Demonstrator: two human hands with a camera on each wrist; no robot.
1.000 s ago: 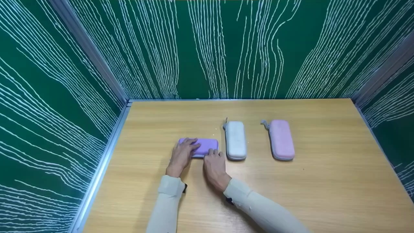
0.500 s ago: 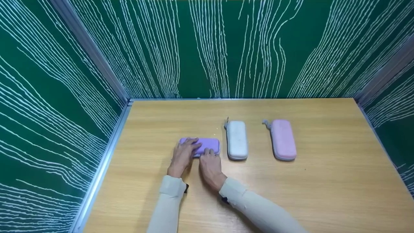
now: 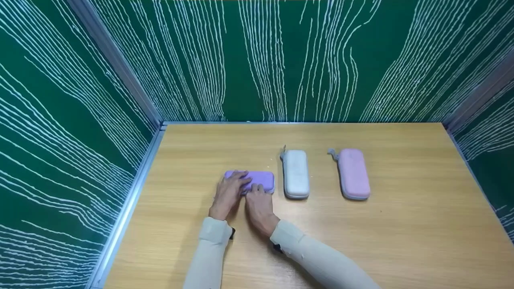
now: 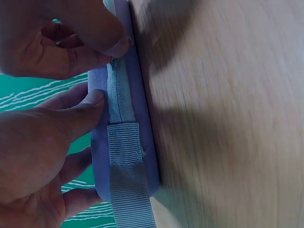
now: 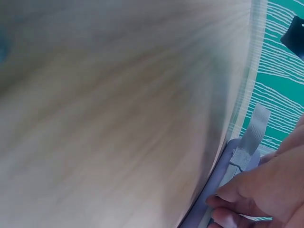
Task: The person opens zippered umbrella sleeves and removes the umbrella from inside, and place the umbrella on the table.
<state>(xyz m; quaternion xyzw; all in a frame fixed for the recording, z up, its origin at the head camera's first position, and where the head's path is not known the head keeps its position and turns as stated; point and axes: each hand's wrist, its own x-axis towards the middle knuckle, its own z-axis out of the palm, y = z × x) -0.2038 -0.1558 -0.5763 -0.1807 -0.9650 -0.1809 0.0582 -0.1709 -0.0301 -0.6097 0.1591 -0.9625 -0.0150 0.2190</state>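
A purple hard zip case (image 3: 261, 180) lies crosswise on the table, left of the middle in the head view. My left hand (image 3: 229, 194) holds its left part, fingers over the top and thumb (image 4: 95, 99) against the zipped side. My right hand (image 3: 260, 204) is at the near side, pinching the small zipper pull (image 4: 114, 62) between thumb and forefinger. Between that pinch and the ribbed grey strap (image 4: 126, 147), the grey zip (image 4: 118, 95) runs along the side with its teeth meeting. In the right wrist view the strap (image 5: 256, 126) stands out from the case's end.
Right of the purple case, a white zip case (image 3: 296, 174) lies lengthwise, and a pink zip case (image 3: 354, 173) lies beyond it. Both have grey straps at the far end. Green walls with white lines (image 3: 257, 60) and metal edging (image 3: 132, 176) border the wooden table (image 3: 401, 241).
My right hand has slid left along the near side of the purple case, bringing it closer to my left hand. The left hand keeps its hold. The view has shifted slightly.
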